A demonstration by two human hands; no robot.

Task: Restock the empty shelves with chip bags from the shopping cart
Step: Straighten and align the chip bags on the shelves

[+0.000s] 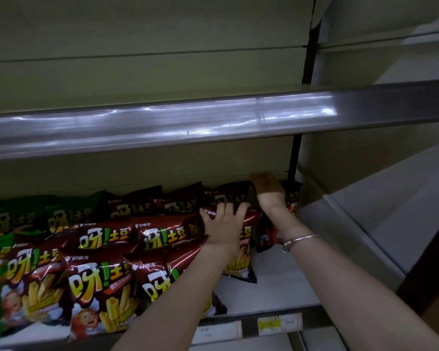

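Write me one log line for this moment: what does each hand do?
phase: shelving bags | left hand: flat on brown chip bag | right hand: reaching dark bag at back of shelf, grip unclear

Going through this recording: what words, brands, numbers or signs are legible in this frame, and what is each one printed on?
"呀!土豆": large lettering on the dark red chip bags and the green chip bags.
"好丽友": small brand mark at the top of the dark red chip bags.
Small band under the name on the bags: too small to read.
Shelf price tags: blurred, unreadable.
Black-and-red bag, far right: print unreadable.
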